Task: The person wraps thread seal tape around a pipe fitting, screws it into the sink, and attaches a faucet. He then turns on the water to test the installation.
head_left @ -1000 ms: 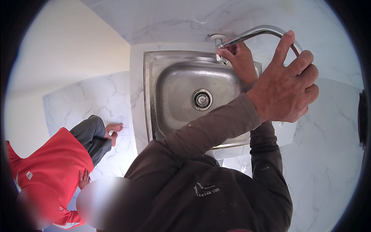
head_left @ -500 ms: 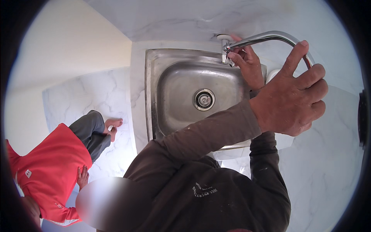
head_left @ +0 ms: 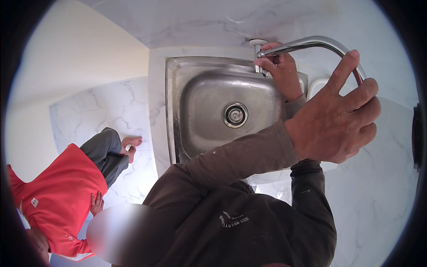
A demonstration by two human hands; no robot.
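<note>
A chrome faucet [head_left: 311, 41] with a long curved spout comes out of the wall above a stainless steel sink [head_left: 195, 107]. My right hand [head_left: 284, 73] is closed on the faucet's body, at the joint where the spout begins; the thumb presses its near side while some fingers pass behind. Across the right forearm reaches my left arm, and my left hand [head_left: 333, 113] is curled at the outer bend of the spout. One finger lies along the tube; the rest hide the spout's tip. A round drain [head_left: 235, 115] shows in the basin.
A person in a red shirt [head_left: 66, 191] and grey trousers is at the left, on the marble-patterned floor [head_left: 111, 107]. A white rounded object [head_left: 316, 84] lies right of the sink, partly behind my left hand. Marble-patterned wall [head_left: 204, 22] backs the sink.
My right hand has shifted slightly on the faucet body, its thumb now further left. My left hand has moved a little down and right with the end of the spout.
</note>
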